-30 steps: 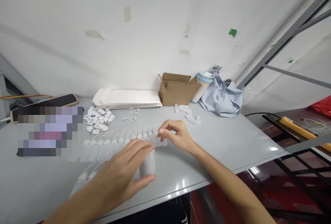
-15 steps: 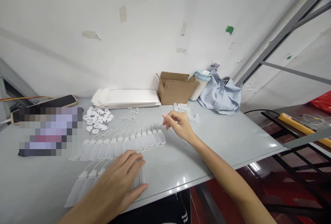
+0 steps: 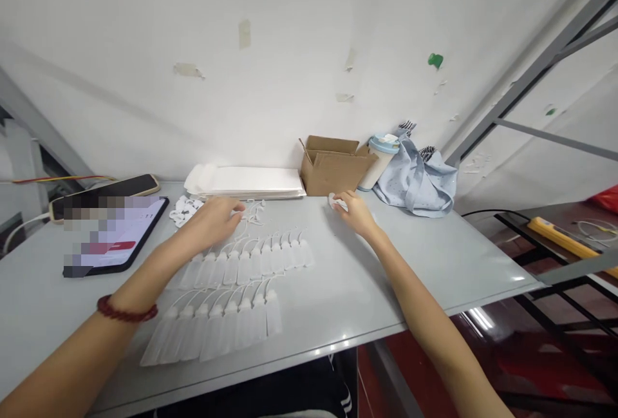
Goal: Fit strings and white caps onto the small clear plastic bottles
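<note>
White pieces (image 3: 182, 212) partly behind the left hand (image 3: 219, 217), clear pieces (image 3: 332, 199) mostly behind the right hand (image 3: 356, 213), phone screen (image 3: 139, 230) partly blurry

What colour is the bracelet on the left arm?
The bracelet is dark red; the head view shows it best.

Bright, soft light leaves glints on the grey table (image 3: 333, 305) and pixelation masks part of the lit screen (image 3: 138, 228).

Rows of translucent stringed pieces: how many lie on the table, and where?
2. The far row lies around the middle of the table; the near row lies in front of it, closer to the person. The left forearm may hide part of the far row.
</note>
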`<state>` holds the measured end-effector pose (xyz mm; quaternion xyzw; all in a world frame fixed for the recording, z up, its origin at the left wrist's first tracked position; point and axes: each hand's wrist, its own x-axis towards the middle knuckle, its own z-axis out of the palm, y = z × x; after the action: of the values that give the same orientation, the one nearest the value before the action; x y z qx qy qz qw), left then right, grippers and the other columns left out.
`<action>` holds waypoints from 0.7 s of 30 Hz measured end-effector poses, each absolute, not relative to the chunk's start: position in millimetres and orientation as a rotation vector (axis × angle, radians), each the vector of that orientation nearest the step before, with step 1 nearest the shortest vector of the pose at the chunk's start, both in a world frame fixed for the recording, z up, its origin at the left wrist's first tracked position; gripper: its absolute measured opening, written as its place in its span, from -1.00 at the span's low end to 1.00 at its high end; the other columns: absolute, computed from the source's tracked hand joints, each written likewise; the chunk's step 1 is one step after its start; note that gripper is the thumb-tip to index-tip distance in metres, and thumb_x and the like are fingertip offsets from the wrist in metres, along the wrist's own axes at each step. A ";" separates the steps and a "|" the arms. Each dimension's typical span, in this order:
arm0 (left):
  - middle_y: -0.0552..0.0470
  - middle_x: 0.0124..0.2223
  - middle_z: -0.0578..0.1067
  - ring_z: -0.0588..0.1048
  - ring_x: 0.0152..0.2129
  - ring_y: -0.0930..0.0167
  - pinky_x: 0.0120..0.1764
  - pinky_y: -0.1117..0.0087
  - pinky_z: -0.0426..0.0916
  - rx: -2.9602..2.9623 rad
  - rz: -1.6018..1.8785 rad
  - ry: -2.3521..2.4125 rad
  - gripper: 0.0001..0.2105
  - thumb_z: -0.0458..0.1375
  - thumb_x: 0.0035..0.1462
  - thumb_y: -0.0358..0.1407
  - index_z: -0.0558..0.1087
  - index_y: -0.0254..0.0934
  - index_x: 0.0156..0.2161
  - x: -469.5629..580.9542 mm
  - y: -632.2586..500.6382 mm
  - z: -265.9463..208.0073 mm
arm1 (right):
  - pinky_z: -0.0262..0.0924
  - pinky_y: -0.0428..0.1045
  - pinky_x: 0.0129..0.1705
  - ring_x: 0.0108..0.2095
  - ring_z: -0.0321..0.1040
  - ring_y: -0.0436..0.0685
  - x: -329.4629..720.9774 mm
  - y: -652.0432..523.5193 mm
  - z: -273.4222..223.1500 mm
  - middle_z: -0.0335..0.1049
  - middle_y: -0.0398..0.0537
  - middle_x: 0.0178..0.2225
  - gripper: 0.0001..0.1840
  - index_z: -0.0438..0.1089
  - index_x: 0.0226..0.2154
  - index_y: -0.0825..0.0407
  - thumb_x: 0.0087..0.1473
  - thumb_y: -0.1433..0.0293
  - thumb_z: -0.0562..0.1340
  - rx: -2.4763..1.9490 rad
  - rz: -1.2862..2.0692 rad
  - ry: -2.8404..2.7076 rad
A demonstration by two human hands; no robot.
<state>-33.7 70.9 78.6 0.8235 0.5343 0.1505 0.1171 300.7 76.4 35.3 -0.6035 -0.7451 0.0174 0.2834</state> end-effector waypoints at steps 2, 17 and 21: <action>-0.13 -0.27 0.58 0.49 -0.19 0.14 -0.17 0.28 0.33 2.410 0.406 1.572 -0.75 -0.01 -0.01 -0.24 0.50 -0.28 -0.39 -33.9 84.3 70.5 | 0.17 0.09 -0.05 -0.07 0.31 0.27 309.3 79.8 32.0 0.39 0.20 -0.13 -0.78 0.41 -0.19 0.15 0.06 0.54 0.18 -1.671 0.028 -2.020; -0.07 -0.30 0.59 0.52 -0.33 0.23 -0.20 0.29 0.33 2.197 0.776 1.759 -0.74 0.00 -0.01 -0.16 0.47 -0.25 -0.39 -40.0 75.6 66.8 | 0.10 0.19 0.00 0.10 0.13 0.33 296.4 75.9 25.0 0.19 0.18 0.13 -0.64 0.32 0.06 -0.02 0.25 0.34 0.05 -1.824 -0.039 -2.210; -0.01 -0.34 0.58 0.52 -0.34 0.27 -0.21 0.32 0.37 1.966 1.048 1.763 -0.73 0.09 -0.03 -0.11 0.48 -0.24 -0.31 -40.5 65.1 71.6 | 0.05 0.22 0.00 0.10 0.14 0.36 292.3 76.9 21.5 0.19 0.25 0.13 -0.68 0.38 -0.01 0.05 0.23 0.38 0.06 -1.835 -0.049 -2.229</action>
<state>-40.5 65.1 71.6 0.6842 0.6135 0.3648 0.1497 292.3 76.9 21.5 -0.6305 -0.7656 -0.0170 0.1267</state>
